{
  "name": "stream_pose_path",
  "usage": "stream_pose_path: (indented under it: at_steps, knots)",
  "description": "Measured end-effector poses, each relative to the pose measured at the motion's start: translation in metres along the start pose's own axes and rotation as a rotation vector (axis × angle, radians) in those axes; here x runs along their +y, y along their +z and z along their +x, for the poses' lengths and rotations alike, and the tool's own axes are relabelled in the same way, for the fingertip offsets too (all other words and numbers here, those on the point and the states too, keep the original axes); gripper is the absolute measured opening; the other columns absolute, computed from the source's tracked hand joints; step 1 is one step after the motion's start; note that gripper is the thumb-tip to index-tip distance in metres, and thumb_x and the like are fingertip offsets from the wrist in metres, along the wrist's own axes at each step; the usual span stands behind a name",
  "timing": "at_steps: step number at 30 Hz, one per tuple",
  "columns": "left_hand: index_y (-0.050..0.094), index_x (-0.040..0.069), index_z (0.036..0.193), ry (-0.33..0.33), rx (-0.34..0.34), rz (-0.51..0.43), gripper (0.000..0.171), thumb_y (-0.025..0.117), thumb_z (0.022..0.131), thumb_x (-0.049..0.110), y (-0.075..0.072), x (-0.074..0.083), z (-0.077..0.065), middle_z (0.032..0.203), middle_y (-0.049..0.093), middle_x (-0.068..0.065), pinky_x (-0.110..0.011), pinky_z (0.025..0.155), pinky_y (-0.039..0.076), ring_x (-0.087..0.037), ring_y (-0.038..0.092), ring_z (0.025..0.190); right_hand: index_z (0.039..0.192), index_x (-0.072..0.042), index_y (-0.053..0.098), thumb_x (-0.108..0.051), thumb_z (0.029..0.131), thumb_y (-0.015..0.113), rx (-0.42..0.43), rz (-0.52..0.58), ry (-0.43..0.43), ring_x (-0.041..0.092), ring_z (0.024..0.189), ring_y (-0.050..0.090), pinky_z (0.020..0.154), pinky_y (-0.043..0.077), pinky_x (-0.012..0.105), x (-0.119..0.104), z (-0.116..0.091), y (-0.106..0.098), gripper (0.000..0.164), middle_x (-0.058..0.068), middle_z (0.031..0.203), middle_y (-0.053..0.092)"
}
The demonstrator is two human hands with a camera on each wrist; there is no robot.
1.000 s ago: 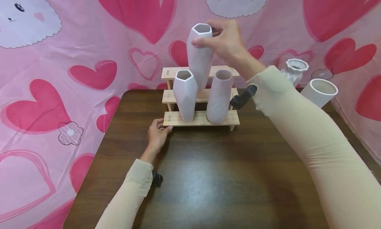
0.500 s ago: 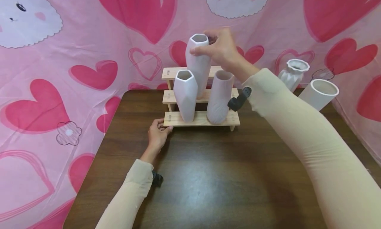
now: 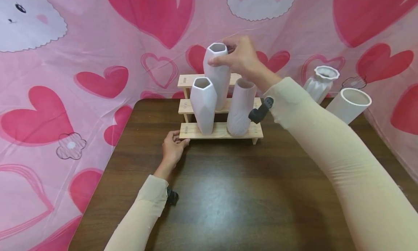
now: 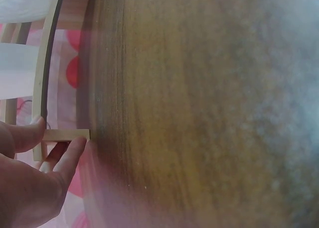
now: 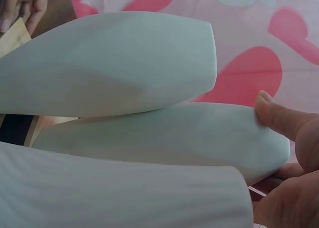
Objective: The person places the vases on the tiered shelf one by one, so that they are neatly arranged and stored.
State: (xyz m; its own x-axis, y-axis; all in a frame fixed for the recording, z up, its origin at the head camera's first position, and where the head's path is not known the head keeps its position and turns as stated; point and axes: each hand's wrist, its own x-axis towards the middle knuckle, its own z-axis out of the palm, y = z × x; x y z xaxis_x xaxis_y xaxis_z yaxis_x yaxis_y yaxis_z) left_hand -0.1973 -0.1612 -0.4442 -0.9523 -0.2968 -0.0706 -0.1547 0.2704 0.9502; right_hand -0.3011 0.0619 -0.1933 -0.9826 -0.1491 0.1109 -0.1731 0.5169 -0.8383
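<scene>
My right hand grips a white faceted vase near its five-sided rim, thumb on the near side and fingers behind. That vase is upright over the middle step of a wooden three-step stand; its foot looks level with the step, partly hidden by the front vases. On the bottom step stand another faceted vase at left and a round textured vase at right. In the left wrist view my left hand pinches the stand's bottom-left corner, thumb on the board and fingers at its leg.
At the right, behind my right sleeve, stand a fluted white vase and a wide cylindrical vase. The brown table reaches to a pink heart-patterned cloth behind the stand.
My right hand has lowered the faceted vase toward the middle step and shifted slightly left. My left hand stays at the stand's corner.
</scene>
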Motion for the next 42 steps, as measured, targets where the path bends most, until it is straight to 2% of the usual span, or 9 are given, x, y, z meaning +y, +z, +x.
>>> stream_pose_path:
  at_steps: [13,24,31,36,42]
  knots:
    - [0.053,0.003,0.125,0.007,-0.003,0.011,0.045,0.073,0.085,0.005,0.002,0.002,0.0,0.112,0.067,-0.016,-0.025,0.073,0.054,-0.024,0.065,0.096,0.125,-0.02,0.064,-0.035,0.074,0.084,-0.022,0.007,-0.047,0.017,0.107,0.057,0.084,0.055,0.034,0.007,0.0,-0.003,0.058,0.003,0.116,0.065]
    - [0.053,0.003,0.125,0.008,-0.005,-0.011,0.044,0.073,0.085,0.004,0.001,0.0,0.002,0.11,0.067,-0.015,-0.024,0.072,0.055,-0.025,0.066,0.094,0.139,-0.02,0.05,-0.038,0.079,0.079,-0.054,-0.063,-0.062,0.019,0.116,0.053,0.089,0.053,0.035,0.005,-0.002,-0.003,0.069,0.003,0.13,0.057]
    - [0.053,0.002,0.126,0.011,-0.008,-0.006,0.045,0.073,0.085,0.004,0.0,0.002,0.001,0.11,0.067,-0.017,-0.024,0.071,0.054,-0.025,0.066,0.093,0.148,-0.019,0.037,-0.037,0.081,0.078,-0.009,-0.048,-0.073,0.018,0.133,0.041,0.106,0.04,0.034,0.009,-0.009,-0.019,0.08,0.003,0.148,0.042]
    - [0.053,0.002,0.125,0.015,-0.006,-0.009,0.044,0.072,0.085,0.004,-0.001,0.001,0.001,0.11,0.067,-0.017,-0.023,0.07,0.054,-0.025,0.066,0.092,0.149,-0.021,0.035,-0.036,0.083,0.076,0.007,-0.021,-0.078,0.018,0.136,0.038,0.109,0.036,0.036,0.02,-0.015,-0.033,0.079,0.002,0.15,0.038]
    - [0.053,0.002,0.126,0.015,-0.003,0.005,0.045,0.072,0.085,0.005,-0.001,0.0,0.002,0.112,0.067,-0.017,-0.026,0.073,0.054,-0.026,0.066,0.094,0.147,-0.021,0.038,-0.041,0.086,0.07,0.042,-0.08,-0.073,0.017,0.136,0.036,0.112,0.032,0.036,0.038,-0.022,-0.048,0.072,0.0,0.15,0.039]
